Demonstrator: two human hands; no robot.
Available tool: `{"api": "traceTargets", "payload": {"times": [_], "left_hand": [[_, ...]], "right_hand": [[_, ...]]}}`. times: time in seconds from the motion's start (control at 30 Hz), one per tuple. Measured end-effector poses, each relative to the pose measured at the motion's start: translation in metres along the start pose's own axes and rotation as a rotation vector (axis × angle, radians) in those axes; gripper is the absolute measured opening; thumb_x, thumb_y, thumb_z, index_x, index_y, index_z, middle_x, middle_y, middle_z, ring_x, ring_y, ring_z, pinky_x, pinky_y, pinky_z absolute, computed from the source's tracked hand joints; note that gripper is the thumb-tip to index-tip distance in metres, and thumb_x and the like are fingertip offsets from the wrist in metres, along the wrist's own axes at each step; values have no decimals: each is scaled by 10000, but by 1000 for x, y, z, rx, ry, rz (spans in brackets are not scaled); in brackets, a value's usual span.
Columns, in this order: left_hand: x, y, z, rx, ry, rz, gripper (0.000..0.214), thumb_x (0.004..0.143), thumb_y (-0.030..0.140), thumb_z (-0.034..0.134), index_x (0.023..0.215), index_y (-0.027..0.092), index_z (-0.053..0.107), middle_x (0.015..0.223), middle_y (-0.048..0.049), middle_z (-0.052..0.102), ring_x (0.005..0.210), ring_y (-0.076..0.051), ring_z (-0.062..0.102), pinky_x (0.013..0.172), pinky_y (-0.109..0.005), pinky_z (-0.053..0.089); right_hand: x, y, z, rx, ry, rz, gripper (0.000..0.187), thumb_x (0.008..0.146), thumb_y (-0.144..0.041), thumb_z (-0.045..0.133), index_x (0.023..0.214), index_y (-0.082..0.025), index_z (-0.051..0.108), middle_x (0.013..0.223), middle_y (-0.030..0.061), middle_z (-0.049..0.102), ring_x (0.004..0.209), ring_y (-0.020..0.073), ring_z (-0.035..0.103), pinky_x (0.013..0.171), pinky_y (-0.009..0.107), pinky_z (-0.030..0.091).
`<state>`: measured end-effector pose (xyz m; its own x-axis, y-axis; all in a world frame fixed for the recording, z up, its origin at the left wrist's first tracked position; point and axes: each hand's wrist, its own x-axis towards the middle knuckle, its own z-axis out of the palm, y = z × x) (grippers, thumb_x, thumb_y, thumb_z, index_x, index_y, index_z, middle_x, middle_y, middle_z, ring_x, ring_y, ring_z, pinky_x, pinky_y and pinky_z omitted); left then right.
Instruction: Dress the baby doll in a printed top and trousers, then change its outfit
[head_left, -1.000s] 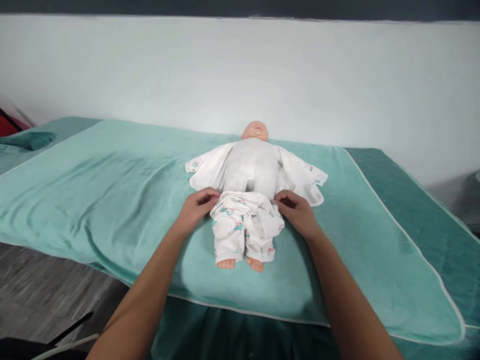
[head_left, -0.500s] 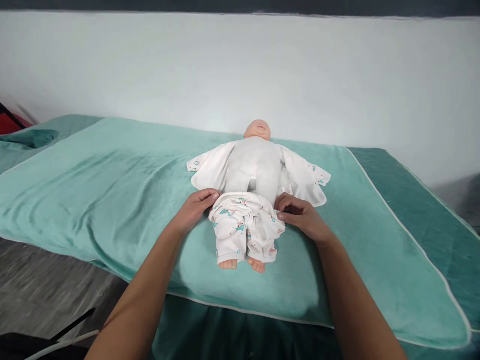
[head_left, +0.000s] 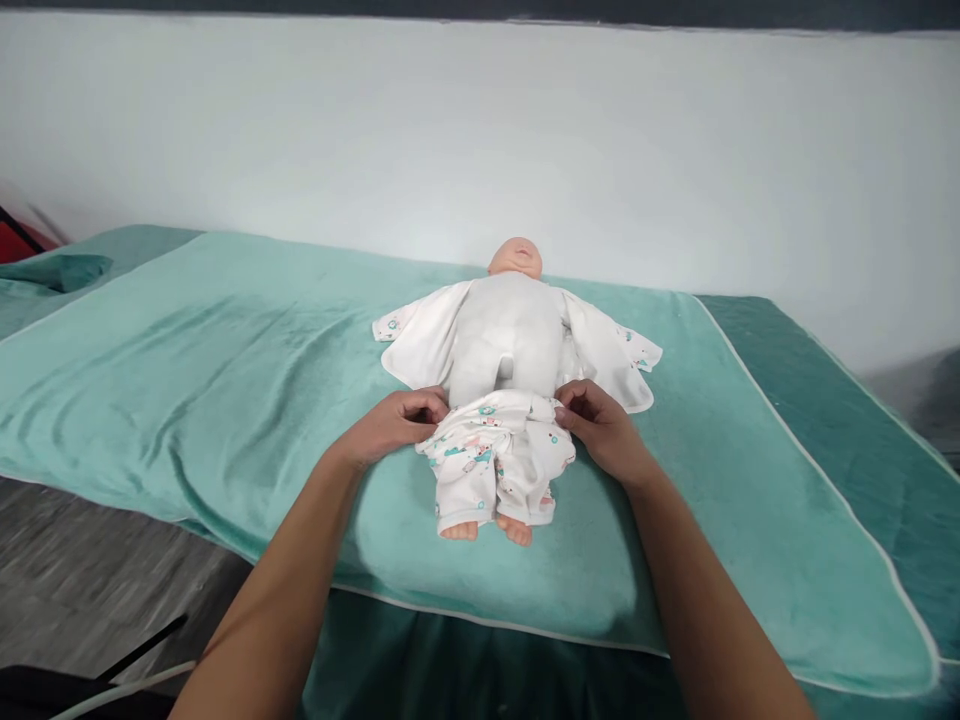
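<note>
A baby doll [head_left: 508,325] lies on its back, its head at the far side and its feet toward me. White printed baby pants [head_left: 466,470] cover its legs, with the waistband bunched around the thighs and the toes showing below the cuffs. My left hand [head_left: 397,422] pinches the waistband at its left side. At the right side, my right hand [head_left: 600,425] grips the same waistband between thumb and fingers. A white baby shirt [head_left: 424,335] lies spread open under the doll, its sleeves stretched out to both sides.
Under the doll a light green blanket [head_left: 247,340] with pale piping covers a darker green bed [head_left: 817,390]. A white wall [head_left: 375,130] stands behind. Grey floor [head_left: 90,570] and a thin black rod [head_left: 142,648] show at lower left.
My left hand has shifted slightly right and down along the waistband, and my right hand slightly up. The waistband looks less rolled and flatter across the front.
</note>
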<state>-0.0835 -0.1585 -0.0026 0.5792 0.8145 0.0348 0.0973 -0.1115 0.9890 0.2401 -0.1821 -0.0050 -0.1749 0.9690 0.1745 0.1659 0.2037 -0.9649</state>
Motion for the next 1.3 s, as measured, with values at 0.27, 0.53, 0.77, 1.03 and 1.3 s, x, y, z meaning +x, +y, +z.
{"api": "traceTargets", "payload": {"times": [0.27,0.53,0.77,1.03,1.3], "left_hand": [[7,-4,17,42,375,224,211,864,375,684,831,189,591,1194,-104,595,1010,-193,590,844,-307,488],[27,-8,34,97,621,312,190,923,389,591,881,218,522,1065,-60,630,997,-170,605,868,-306,503],[36,-14,38,276,797,305,148,960,371,534,933,227,513,1019,-37,618,944,-160,594,836,-292,483],[32,-6,36,107,720,101,178,884,381,636,878,209,589,809,17,586,740,-130,534,679,-248,421],[25,-2,26,-274,435,-105,196,779,287,699,945,192,657,764,36,613,626,-96,500,579,-217,371]], "right_hand": [[1,3,12,-220,181,-69,191,928,-420,577,933,-256,481,933,-1,580,626,115,483,543,253,410],[7,-4,25,-423,437,-222,131,966,-382,508,967,-266,448,1040,44,607,794,165,578,690,304,498],[14,-2,29,-312,537,-132,152,950,-380,533,962,-256,445,1009,35,613,661,134,519,613,295,455],[13,-2,21,-14,311,49,211,884,-414,621,967,-270,491,833,-13,580,626,137,526,514,259,408],[3,-5,8,186,10,199,460,724,-275,788,1070,-303,486,866,-38,656,702,153,595,564,252,459]]}}
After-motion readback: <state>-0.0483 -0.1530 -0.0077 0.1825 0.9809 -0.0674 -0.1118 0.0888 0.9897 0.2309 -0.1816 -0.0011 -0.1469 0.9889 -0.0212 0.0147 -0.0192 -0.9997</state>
